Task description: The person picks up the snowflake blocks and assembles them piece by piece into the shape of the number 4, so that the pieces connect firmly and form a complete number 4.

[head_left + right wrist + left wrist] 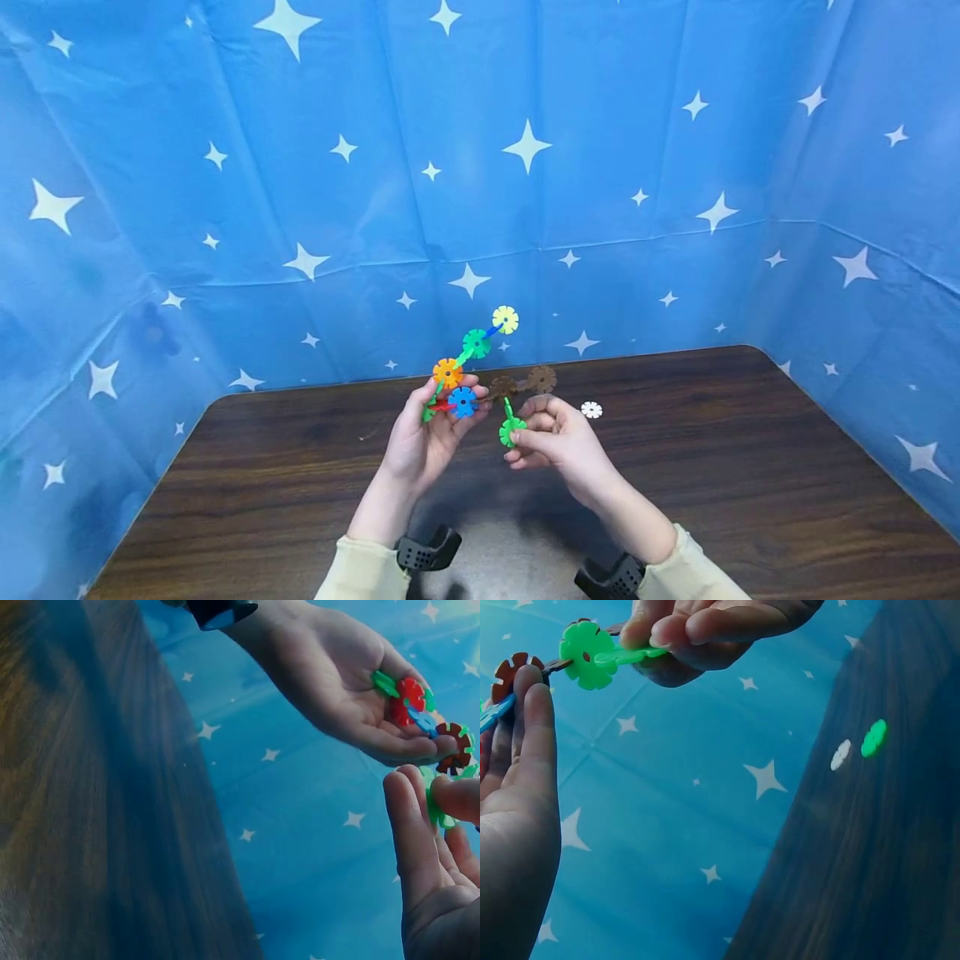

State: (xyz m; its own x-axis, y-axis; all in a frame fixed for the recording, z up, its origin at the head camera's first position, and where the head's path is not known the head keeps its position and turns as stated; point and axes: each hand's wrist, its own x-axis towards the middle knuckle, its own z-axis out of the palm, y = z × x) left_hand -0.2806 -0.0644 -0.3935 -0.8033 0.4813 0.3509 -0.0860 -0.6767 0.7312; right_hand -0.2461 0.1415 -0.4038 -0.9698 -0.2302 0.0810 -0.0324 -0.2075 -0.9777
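My left hand (412, 450) holds a branching chain of interlocking plastic snowflake discs. One branch climbs through an orange disc (447, 373) and a teal-green disc (476, 343) to a pale yellow disc (506, 320). Another passes a blue disc (463, 402) towards brown discs (542, 379) on the right. Between thumb and fingers, my right hand (566, 442) pinches a bright green disc (512, 432) below the brown ones. In the left wrist view this disc meets another upright green disc (586, 655). A red disc (409, 701) lies against the left palm in the right wrist view.
A white disc (592, 409) lies on the dark wooden table (712, 492), right of my right hand. Beside it in the left wrist view lies a loose green disc (874, 738). A blue star-patterned cloth (600, 183) hangs behind the table and along its sides.
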